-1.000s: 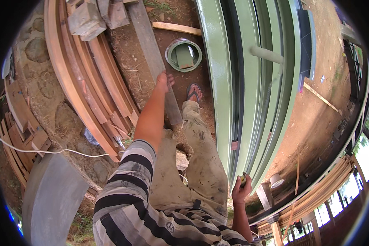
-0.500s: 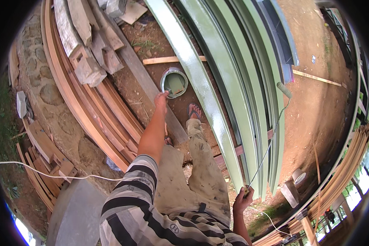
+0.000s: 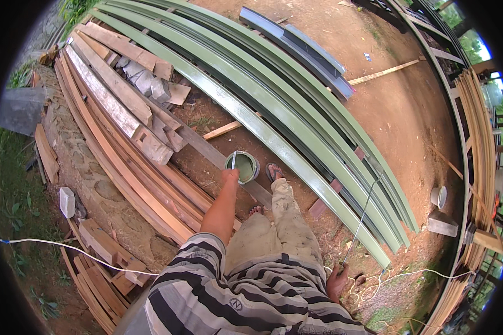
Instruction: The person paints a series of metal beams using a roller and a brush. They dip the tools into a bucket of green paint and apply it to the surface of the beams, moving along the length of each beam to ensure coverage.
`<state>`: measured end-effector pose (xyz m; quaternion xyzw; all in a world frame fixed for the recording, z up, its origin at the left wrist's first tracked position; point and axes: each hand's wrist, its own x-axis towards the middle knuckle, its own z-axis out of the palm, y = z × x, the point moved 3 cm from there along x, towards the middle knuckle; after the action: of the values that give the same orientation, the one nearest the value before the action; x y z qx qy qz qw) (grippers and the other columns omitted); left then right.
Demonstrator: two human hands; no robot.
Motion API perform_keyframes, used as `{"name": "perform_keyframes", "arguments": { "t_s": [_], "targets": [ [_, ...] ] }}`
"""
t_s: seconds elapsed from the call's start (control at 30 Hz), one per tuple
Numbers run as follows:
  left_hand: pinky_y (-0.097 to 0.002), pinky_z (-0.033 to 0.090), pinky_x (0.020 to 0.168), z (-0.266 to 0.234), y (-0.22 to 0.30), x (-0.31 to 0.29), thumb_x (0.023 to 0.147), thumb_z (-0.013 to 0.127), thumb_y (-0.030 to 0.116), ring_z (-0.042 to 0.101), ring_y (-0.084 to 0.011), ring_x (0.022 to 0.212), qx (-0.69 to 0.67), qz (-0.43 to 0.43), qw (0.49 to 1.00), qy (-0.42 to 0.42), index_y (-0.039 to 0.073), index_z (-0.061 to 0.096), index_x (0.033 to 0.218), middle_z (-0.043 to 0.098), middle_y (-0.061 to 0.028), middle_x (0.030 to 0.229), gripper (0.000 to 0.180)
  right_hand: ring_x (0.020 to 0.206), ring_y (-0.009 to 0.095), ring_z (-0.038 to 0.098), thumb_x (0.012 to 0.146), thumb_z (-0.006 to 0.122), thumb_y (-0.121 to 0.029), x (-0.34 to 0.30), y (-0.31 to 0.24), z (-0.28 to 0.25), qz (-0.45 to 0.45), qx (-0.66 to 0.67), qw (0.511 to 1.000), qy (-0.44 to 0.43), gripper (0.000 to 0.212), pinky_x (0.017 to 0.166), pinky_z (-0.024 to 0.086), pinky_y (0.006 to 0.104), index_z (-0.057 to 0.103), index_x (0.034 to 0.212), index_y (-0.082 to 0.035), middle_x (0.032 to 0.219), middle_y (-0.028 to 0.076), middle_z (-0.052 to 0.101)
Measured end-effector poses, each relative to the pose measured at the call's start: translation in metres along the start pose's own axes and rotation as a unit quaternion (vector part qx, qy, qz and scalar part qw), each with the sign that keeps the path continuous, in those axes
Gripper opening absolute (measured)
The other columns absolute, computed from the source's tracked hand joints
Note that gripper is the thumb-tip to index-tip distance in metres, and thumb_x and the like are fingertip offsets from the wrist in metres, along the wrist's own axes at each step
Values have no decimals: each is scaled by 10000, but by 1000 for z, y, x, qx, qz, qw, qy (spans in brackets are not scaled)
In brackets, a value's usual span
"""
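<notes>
Though two hands [image 3: 229,177] [image 3: 336,283], one roller [image 3: 375,165]

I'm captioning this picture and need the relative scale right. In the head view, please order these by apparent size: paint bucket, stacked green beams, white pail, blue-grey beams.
Largest to smallest, as they look here:
1. Stacked green beams
2. Blue-grey beams
3. Paint bucket
4. White pail
</notes>
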<state>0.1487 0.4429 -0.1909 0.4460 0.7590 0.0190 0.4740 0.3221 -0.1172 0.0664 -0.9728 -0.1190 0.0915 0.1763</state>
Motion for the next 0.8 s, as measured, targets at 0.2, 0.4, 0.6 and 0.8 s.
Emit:
{"name": "perform_keyframes", "arguments": {
  "t_s": [0.2, 0.4, 0.6, 0.8],
  "targets": [
    [-420, 516, 836, -43, -85, -45, 693, 721, 218, 673, -368, 947, 70, 2, 997, 20, -97, 654, 982, 691, -238, 1005, 433, 782, 497, 626, 894, 620, -312, -85, 47, -30, 138, 36, 990, -8, 342, 655, 461, 557, 588, 1113, -52, 771, 291, 640],
    [-388, 495, 577, -69, -120, -127, 725, 704, 80, 613, -270, 654, 6, 31, 991, -132, -120, 639, 917, 651, -186, 857, 284, 946, 476, 609, 893, 609, -341, -144, 90, -58, 283, 55, 958, 10, 364, 800, 459, 547, 573, 1132, -68, 962, 303, 643],
    [-368, 491, 632, -91, -157, -173, 793, 660, 230, 583, -249, 666, 240, 270, 873, -326, -18, 639, 1028, 623, -130, 846, 342, 1018, 453, 612, 877, 620, -358, -194, 139, -54, 384, 127, 914, 22, 484, 878, 469, 500, 552, 1224, -28, 1076, 282, 642],
    [-373, 454, 587, -75, -101, -258, 858, 584, 361, 523, -213, 586, 538, 478, 604, -341, 94, 574, 983, 553, -65, 736, 295, 1009, 458, 618, 863, 628, -358, -217, 193, -49, 427, 140, 892, 51, 498, 887, 479, 506, 575, 1226, -22, 1034, 289, 656]
  ]
}}
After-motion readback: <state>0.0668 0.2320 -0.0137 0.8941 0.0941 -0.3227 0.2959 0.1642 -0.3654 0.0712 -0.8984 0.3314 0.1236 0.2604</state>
